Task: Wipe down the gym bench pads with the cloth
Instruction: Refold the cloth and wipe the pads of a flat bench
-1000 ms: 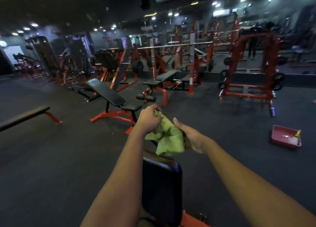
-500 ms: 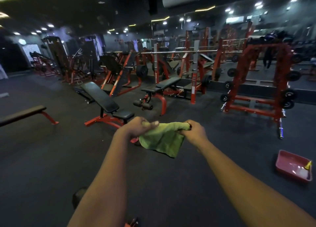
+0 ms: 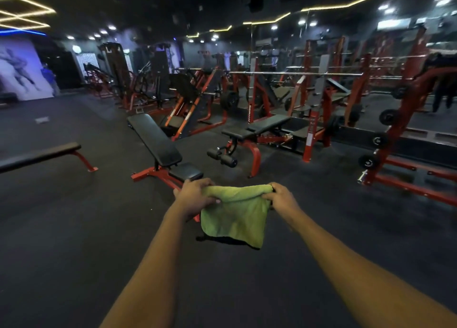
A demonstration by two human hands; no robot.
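Left fingers (image 3: 209, 200): curled over the top left corner of the cloth (image 3: 235, 219), thumb tip pressed on its near face, clamped on the fabric.
Right fingers (image 3: 269, 196): bunched tight around the top right corner, pinching it.
Left hand (image 3: 194, 195): knuckles up, wrist straight, level with the other hand.
Right hand (image 3: 280, 199): back of the hand turned upward, wrist bent slightly inward.
Forearms: bare, both stretched forward and converging toward the cloth.
Cloth: green, soft and nappy like microfibre. It was held in the air between the two hands, its top edge pulled taut and rolled over, the rest hanging limp with a rounded lower corner; it touched no bench.
Incline bench (image 3: 158, 142): just beyond the left hand. It had a long back pad tilted up, smooth black upholstery with a dull sheen, a small squarish seat pad (image 3: 186, 172) and a red tubular steel frame.
Decline bench (image 3: 257, 127): further back to the right, with flat black pads, a curved red leg and black foam rollers.
Flat bench (image 3: 40, 156): well apart at the left, with a narrow black pad on red legs.
Floor (image 3: 74, 228): dark, matte, rubber-like.
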